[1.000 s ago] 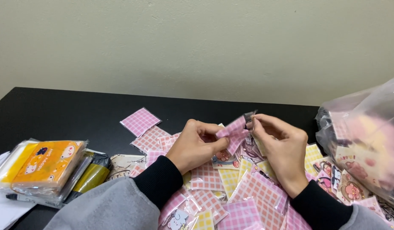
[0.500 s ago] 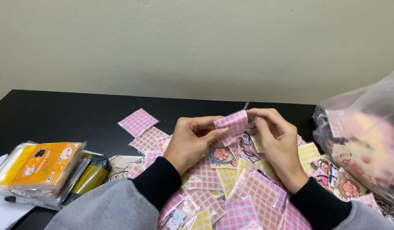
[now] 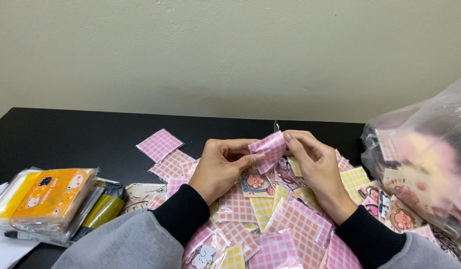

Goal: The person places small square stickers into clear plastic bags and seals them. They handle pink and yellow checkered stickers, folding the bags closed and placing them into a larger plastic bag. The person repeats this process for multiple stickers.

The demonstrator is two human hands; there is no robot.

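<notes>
We pinch the small pink checked pouch (image 3: 268, 149) between the fingers of our left hand (image 3: 221, 168) and right hand (image 3: 315, 167), above the table (image 3: 66, 134), and it seems light, thin and slippery, best held by its edges.

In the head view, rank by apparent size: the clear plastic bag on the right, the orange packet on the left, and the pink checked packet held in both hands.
1. Clear plastic bag, largest, though cut off by the frame edge.
2. Orange packet.
3. Pink checked packet, pinched between the left hand and right hand, smallest; part of it is hidden by fingers.
</notes>
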